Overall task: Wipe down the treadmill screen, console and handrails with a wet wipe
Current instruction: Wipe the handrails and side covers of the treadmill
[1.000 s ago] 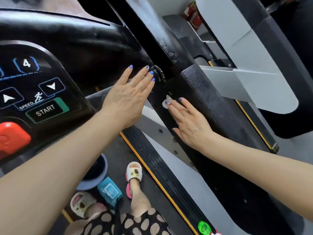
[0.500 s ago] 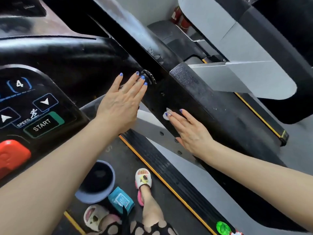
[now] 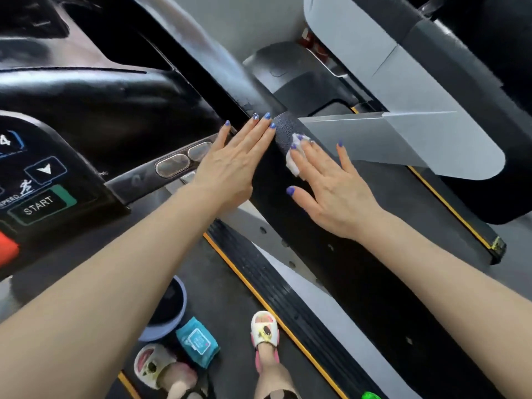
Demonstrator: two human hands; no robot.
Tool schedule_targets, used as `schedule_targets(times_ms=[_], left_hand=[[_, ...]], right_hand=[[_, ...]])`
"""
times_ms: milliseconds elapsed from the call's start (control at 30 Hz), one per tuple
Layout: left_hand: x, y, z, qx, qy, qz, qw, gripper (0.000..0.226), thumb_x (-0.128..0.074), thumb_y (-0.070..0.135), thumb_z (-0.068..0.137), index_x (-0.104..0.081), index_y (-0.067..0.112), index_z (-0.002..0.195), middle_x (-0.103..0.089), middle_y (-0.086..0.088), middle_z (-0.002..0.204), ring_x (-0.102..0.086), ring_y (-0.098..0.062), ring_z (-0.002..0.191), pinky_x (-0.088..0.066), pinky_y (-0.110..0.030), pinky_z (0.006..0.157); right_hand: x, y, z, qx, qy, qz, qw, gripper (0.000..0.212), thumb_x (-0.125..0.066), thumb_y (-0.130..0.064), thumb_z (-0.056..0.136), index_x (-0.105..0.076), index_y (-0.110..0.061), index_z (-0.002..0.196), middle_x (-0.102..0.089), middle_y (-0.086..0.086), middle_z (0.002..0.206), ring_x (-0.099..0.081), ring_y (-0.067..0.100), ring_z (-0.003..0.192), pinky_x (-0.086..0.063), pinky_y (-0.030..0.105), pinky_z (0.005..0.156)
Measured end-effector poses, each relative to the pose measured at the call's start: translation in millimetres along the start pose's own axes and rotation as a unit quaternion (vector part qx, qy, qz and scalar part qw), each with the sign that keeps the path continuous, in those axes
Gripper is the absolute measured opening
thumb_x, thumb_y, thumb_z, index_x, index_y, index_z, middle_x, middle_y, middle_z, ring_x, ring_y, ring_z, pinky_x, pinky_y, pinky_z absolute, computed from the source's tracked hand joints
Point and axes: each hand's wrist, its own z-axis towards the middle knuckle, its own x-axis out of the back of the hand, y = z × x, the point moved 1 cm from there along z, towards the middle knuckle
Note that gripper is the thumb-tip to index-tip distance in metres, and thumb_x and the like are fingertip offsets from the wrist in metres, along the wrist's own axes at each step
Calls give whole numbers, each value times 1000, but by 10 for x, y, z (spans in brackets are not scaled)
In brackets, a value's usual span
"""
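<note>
Both hands (image 3: 233, 168) higher along handrail (image 3: 331, 254)

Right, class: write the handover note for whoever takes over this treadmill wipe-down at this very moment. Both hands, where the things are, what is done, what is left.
Left hand: flat, fingers straight, resting on the black handrail; holds nothing.
Right hand: fingers straight, pressing the white wet wipe onto the handrail near its textured upper part.
Wipe pack and round basin lie on the treadmill belt by the feet.
Console with START button is to the left, untouched now.
Done: cannot tell from this view which surfaces are already wiped.
Left: finish this handrail; check the screen, console and other rail.
</note>
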Motion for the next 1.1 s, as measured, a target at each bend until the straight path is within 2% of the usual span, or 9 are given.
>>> schedule_targets(times_ms=[100, 267, 333, 533, 700, 800, 900, 1000, 1100], left_hand=[[-57, 27, 6, 30, 17, -14, 999, 95, -47, -3, 82, 5, 19, 159, 9, 3, 167, 6, -14, 154, 6, -44, 123], [-127, 144, 8, 72, 49, -14, 996, 94, -48, -4, 78, -7, 17, 160, -2, 2, 168, -2, -15, 155, 5, -43, 123], [-131, 217, 16, 90, 55, -11, 994, 92, -46, -3, 79, -8, 16, 160, -2, 1, 168, -1, -15, 155, 5, -42, 123], [-172, 410, 29, 131, 59, -17, 990, 90, -47, -2, 80, -7, 12, 160, 1, -2, 168, 0, -16, 155, 0, -45, 124], [-148, 490, 37, 151, 58, -21, 987, 92, -47, -3, 79, -6, 13, 160, 1, -1, 168, 1, -16, 155, -1, -47, 124], [-169, 587, -1, 123, 67, -25, 990, 93, -45, -4, 75, -11, 14, 160, -4, -1, 168, -3, -18, 155, -1, -47, 123], [-217, 689, -40, 93, 73, -27, 993, 91, -35, 1, 72, -14, 14, 159, -9, -3, 168, -6, -19, 154, 0, -45, 122], [-235, 687, -58, 101, 67, -29, 992, 93, -44, -3, 75, -10, 16, 160, -3, -1, 168, -1, -17, 155, 2, -45, 123], [-218, 676, -55, 104, 57, -29, 992, 96, -47, -4, 76, -7, 18, 160, 1, 1, 168, 1, -15, 154, 4, -44, 123]], right_hand=[[8, 172, 225, 22, -5, 39, 999, 74, -9, -49, 97, -20, -9, 159, -7, 5, 168, -8, 16, 155, -3, 53, 125], [-87, 379, -343, 87, 1, 96, 992, 73, -19, -50, 101, -12, -6, 159, 13, 2, 168, 10, 12, 154, 1, 45, 125], [-101, 452, -424, 98, -17, 99, 990, 77, -17, -56, 100, -10, -7, 160, 15, 1, 168, 14, 9, 153, 3, 43, 125], [-75, 393, 186, 93, -35, 52, 994, 83, -3, -63, 94, -1, -14, 161, 11, -1, 168, 10, 10, 154, 16, 43, 121], [-117, 653, -672, 104, -27, 74, 991, 80, -15, -60, 99, -5, -12, 161, 7, 0, 169, 9, 10, 154, 5, 45, 125], [-184, 763, -1142, 92, -29, 76, 992, 80, -19, -62, 100, -7, -11, 161, 4, 0, 169, 4, 13, 155, 4, 46, 123], [-209, 646, -736, 43, -20, 100, 994, 83, -15, -63, 97, -6, -12, 161, 3, 0, 169, 7, 12, 155, 10, 44, 124], [-183, 456, -158, 5, -7, 101, 995, 85, -14, -64, 95, -6, -10, 160, 0, 5, 169, 5, 17, 155, 7, 48, 123], [-182, 432, -375, 32, -9, 102, 994, 82, -20, -61, 98, -9, -8, 160, 0, 7, 169, 4, 19, 155, 1, 49, 125]])
